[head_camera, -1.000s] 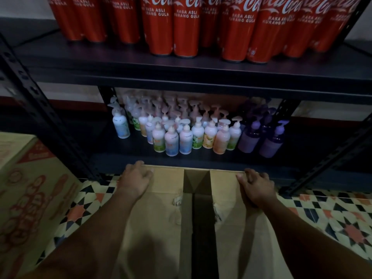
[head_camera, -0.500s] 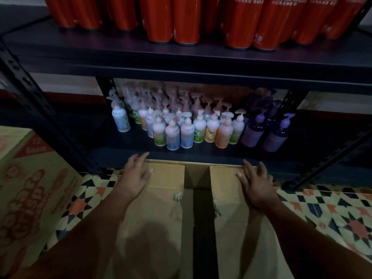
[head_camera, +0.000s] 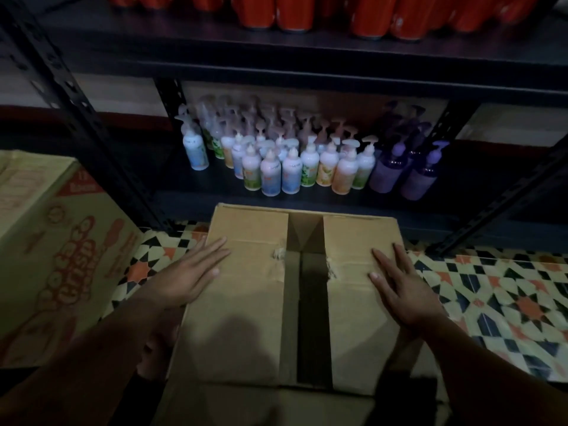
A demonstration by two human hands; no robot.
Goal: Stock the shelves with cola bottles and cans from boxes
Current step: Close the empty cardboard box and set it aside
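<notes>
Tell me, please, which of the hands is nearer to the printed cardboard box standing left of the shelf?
Left. The left hand lies on the plain box's left flap, beside the printed cardboard box; the right hand rests on the far flap.

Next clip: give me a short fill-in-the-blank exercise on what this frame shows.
1. Both hands rest with straight fingers on the flaps of the cardboard ____.
2. The left hand lies on the left flap, the right hand on the ____ flap.
3. The pump bottles stand on the ____ shelf.
4. The red cans stand on the shelf ____ them.

Missing: box; right; lower; above

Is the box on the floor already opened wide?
No, both flaps of the box lie flat, with the left hand and right hand on them.
</notes>
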